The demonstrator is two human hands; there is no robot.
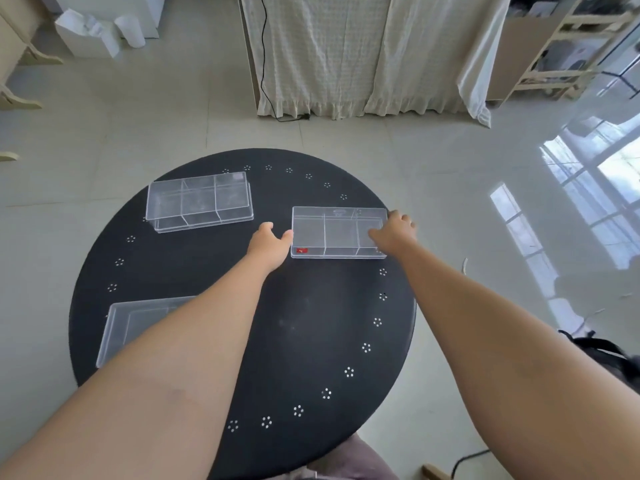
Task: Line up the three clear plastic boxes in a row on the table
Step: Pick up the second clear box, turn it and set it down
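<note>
Three clear plastic boxes lie on a round black table (pixel 304 327). The far-right box (pixel 337 232) has inner dividers and a small red label at its near-left corner. My left hand (pixel 268 242) touches its left end, and my right hand (pixel 394 230) grips its right end with fingers over the edge. A second divided box (pixel 199 200) sits at the far left, apart from both hands. The third box (pixel 138 327) lies at the near left, partly hidden under my left forearm.
The table's right rim runs close beside the held box. Pale tiled floor surrounds the table. A cream curtain (pixel 346 53) with a black cable hangs behind. Wooden shelving (pixel 561 46) stands at the far right, white items at the far left.
</note>
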